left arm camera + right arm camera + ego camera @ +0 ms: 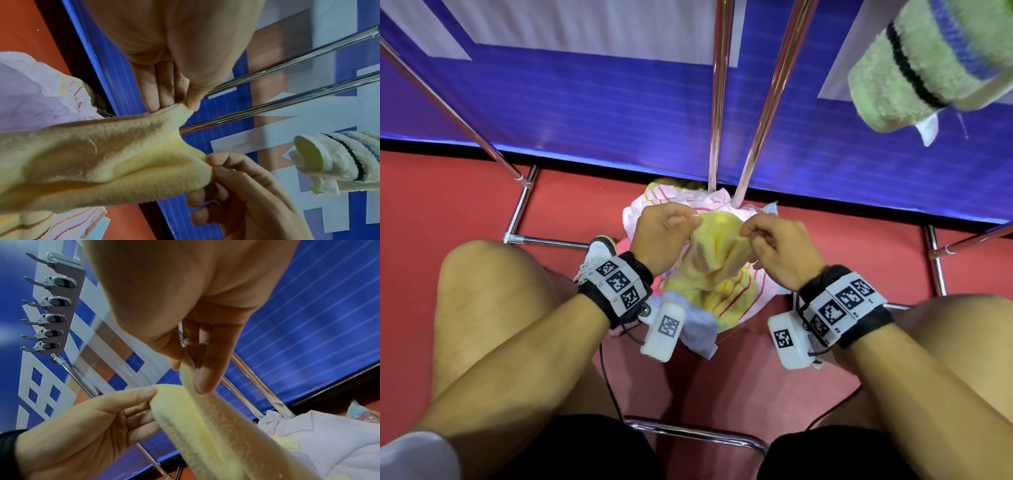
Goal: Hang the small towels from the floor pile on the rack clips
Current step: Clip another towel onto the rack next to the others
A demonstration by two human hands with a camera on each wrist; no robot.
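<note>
I hold a small yellow towel [719, 250] up over the floor pile [736, 298]. My left hand [692, 222] pinches its upper left edge between thumb and fingers. My right hand [745, 232] pinches the upper right edge a short way off. In the left wrist view the yellow towel [102, 162] stretches between the left hand [186, 104] and the right hand [210, 164]. The right wrist view shows the right hand [190, 369] and the left hand [153, 393] on the yellow towel [205, 426]. A row of grey rack clips [51, 305] sits up at the left.
Chrome rack poles [767, 102] rise just behind the pile, with base bars [520, 202] on the red floor. A green towel with a dark stripe [928, 61] hangs at the upper right. A blue banner wall [585, 102] stands behind. My knees flank the pile.
</note>
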